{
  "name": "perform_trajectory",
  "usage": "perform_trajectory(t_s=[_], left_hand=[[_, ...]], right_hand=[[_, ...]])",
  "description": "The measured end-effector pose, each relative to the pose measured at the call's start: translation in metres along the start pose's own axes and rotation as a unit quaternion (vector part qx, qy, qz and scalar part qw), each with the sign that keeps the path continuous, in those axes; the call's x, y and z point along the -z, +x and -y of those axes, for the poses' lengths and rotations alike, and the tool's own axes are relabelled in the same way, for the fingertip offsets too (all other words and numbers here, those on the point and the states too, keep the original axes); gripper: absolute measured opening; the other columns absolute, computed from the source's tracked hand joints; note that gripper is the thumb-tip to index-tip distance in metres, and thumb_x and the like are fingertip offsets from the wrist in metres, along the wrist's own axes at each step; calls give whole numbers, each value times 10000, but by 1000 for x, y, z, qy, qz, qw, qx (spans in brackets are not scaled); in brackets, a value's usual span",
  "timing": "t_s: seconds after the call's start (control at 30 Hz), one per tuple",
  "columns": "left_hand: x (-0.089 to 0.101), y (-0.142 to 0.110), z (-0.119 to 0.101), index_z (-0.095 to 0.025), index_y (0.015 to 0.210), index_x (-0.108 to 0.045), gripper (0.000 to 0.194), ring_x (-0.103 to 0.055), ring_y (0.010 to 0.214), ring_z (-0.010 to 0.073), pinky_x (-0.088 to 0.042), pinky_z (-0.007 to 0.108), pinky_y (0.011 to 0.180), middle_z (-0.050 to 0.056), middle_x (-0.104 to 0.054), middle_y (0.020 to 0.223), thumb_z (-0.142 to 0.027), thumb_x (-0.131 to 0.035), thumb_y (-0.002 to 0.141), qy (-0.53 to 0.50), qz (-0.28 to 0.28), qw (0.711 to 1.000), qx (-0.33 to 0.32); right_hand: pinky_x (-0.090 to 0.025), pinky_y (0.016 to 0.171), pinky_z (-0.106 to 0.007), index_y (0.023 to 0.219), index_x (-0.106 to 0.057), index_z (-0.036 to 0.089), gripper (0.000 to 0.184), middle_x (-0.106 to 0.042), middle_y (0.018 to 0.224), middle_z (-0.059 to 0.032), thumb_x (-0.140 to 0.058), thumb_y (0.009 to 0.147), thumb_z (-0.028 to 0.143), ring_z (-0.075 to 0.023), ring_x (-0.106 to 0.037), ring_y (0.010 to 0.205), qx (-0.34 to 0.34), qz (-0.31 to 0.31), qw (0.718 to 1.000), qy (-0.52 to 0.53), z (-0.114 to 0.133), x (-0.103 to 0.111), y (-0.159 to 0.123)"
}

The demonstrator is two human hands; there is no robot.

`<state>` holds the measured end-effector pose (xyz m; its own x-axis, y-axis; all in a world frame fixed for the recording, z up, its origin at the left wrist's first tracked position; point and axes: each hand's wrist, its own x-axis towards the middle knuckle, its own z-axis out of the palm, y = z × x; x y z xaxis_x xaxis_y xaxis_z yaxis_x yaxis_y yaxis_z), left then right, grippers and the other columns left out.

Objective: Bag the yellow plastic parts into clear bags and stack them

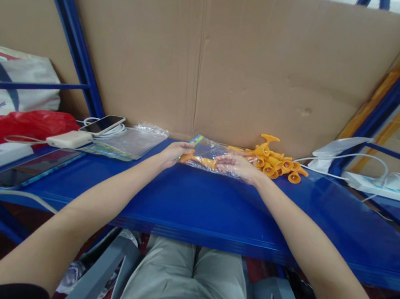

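My left hand [176, 152] pinches the left end of a clear plastic bag [210, 147], beside its colourful printed strip. An orange plastic piece [205, 162] lies within the bag, between my two hands. At the bag's right end, my right hand [236, 165] has its fingers closed at the near end of that piece, with clear film around them. The film's glare hides exactly how the fingers sit. Just right of this hand is a pile of similar orange pieces [271, 163], with cup-shaped ends and a T-shaped handle showing.
Flat clear bags [129, 141] lie left on the blue shelf [190, 204], beside a phone [102, 124], a white power bank [69, 139] and a tablet [32, 169]. A power strip [384, 188] with cables sits right. Cardboard [257, 67] stands behind; blue posts flank it.
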<state>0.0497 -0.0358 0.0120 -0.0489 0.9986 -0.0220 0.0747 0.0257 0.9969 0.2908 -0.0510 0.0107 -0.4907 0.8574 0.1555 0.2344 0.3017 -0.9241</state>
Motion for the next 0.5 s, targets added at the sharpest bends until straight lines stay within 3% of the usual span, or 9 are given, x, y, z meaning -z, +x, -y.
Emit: perform_trajectory(t_s=[0.13,0.27,0.37,0.5], left_hand=[[7,1,-6,-135,1022,-644,287,-599,524,79,-539,182,482,18,-659,759,28,-520,820,6,-56,998,13],[18,4,-7,-151,1003,-636,303,-561,468,71,-512,162,420,-10,-595,675,36,-475,828,33,-128,991,39],[25,9,-3,-148,968,-644,300,-553,461,75,-506,173,419,-7,-591,671,38,-463,817,72,-177,981,37],[32,14,2,-138,916,-680,281,-657,633,140,-549,219,566,35,-661,724,22,-504,766,213,-210,954,4]], right_hand=[[-558,836,-328,924,-721,188,195,-746,952,-57,-728,739,127,-167,-681,895,-7,-45,999,-21,-5,10,3],[-562,816,-334,877,-703,152,108,-744,915,-78,-683,778,112,-159,-684,816,26,-149,984,-97,-14,31,10],[-546,867,-363,909,-692,124,151,-736,970,-111,-613,801,56,-184,-688,865,27,-228,946,-227,-18,45,13],[-510,934,-378,1052,-682,99,243,-700,1093,-157,-560,842,88,-234,-663,1022,12,-227,887,-403,-21,50,11]])
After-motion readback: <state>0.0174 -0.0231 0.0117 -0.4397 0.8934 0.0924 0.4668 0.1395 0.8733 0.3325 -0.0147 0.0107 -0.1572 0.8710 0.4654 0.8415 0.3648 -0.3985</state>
